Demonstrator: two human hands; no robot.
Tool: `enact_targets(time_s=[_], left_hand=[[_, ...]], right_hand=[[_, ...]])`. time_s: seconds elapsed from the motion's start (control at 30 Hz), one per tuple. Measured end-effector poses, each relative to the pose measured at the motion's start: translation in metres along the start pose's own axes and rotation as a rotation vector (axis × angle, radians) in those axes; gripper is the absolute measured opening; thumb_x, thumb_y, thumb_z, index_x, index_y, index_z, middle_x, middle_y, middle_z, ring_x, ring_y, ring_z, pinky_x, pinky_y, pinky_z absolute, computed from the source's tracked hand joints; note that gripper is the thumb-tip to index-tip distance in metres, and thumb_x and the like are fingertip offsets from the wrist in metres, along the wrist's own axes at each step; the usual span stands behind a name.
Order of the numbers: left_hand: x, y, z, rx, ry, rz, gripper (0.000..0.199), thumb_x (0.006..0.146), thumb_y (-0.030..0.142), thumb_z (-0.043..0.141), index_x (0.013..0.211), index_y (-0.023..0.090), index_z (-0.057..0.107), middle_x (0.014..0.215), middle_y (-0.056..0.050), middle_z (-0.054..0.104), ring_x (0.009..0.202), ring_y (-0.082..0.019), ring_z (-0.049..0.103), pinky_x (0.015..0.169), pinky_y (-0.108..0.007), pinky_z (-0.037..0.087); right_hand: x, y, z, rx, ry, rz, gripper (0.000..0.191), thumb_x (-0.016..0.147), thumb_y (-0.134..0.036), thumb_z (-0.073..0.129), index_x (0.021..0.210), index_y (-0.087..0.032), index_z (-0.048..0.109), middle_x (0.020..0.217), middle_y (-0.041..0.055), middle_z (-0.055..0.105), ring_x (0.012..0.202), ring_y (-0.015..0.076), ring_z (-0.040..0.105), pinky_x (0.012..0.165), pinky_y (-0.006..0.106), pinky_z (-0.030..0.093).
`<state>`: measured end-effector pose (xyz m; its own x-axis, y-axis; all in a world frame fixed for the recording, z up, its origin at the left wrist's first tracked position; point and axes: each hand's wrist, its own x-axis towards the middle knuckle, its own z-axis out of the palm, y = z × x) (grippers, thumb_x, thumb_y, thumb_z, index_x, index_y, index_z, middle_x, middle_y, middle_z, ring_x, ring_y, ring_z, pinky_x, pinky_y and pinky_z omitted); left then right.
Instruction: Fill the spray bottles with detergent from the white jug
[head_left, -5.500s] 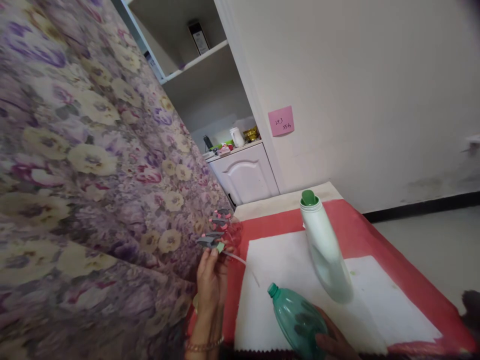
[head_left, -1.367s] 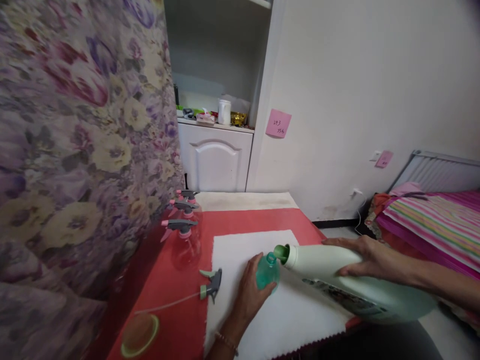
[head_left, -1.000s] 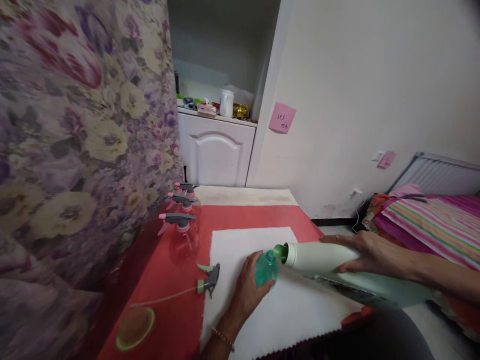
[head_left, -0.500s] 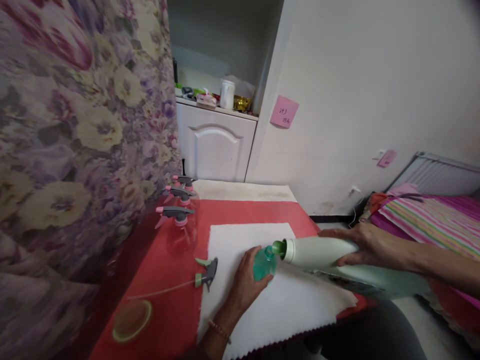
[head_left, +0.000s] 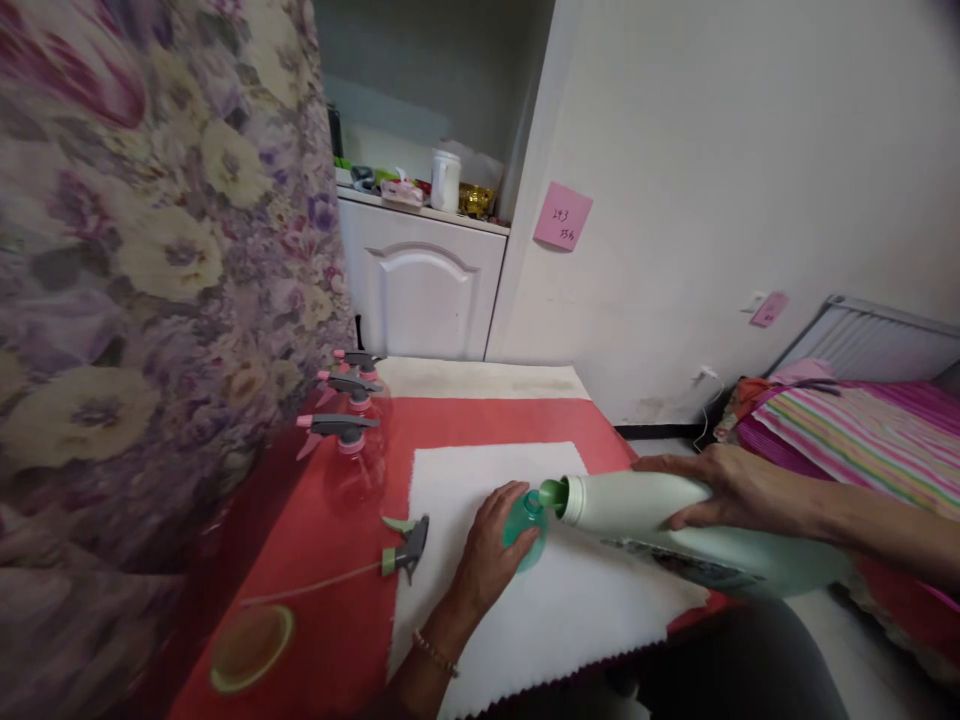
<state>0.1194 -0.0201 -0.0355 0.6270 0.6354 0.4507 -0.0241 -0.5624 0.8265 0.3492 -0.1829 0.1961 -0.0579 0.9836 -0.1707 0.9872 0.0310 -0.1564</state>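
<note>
My left hand (head_left: 486,550) is wrapped round a small clear green spray bottle (head_left: 531,525) above the white cloth (head_left: 577,620). My right hand (head_left: 739,490) grips a large pale green detergent jug (head_left: 637,498) from above, tipped nearly on its side. The jug's green spout (head_left: 553,494) meets the small bottle's open neck; I cannot make out a stream between them. Left of the cloth, a grey and green trigger sprayer head (head_left: 407,549) lies on the red table cover with its thin tube stretching left.
Several clear spray bottles with pink and grey triggers (head_left: 337,430) stand in a row at the table's left. Near the front left lies a round, green-rimmed object (head_left: 253,650). A floral curtain (head_left: 172,300) hangs alongside, and a bed (head_left: 847,430) is at right.
The view has shifted slightly, so the table things appear a little further left. My left thumb sits higher on the small bottle. The jug stays tilted at its neck.
</note>
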Motion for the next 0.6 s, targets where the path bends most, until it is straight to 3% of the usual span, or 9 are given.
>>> enact_targets(time_s=[0.37, 0.6], left_hand=[[0.016, 0.015, -0.002, -0.079, 0.005, 0.032, 0.026, 0.088, 0.022, 0.058, 0.114, 0.024, 0.060, 0.112, -0.005, 0.065, 0.108, -0.021, 0.059, 0.096, -0.037, 0.045], [0.016, 0.020, -0.002, -0.099, -0.001, 0.019, 0.023, 0.088, 0.022, 0.057, 0.111, 0.024, 0.060, 0.109, -0.004, 0.065, 0.105, -0.020, 0.059, 0.093, -0.034, 0.045]], right_hand=[[0.001, 0.001, -0.002, 0.037, -0.052, 0.007, 0.061, 0.084, -0.057, 0.057, 0.136, -0.025, 0.052, 0.077, 0.0034, 0.070, 0.062, 0.0192, 0.063, 0.056, 0.026, 0.043], [0.000, -0.001, -0.004, 0.004, -0.067, 0.008, 0.064, 0.085, -0.059, 0.056, 0.136, -0.021, 0.052, 0.075, 0.0047, 0.067, 0.062, 0.0181, 0.061, 0.056, 0.025, 0.041]])
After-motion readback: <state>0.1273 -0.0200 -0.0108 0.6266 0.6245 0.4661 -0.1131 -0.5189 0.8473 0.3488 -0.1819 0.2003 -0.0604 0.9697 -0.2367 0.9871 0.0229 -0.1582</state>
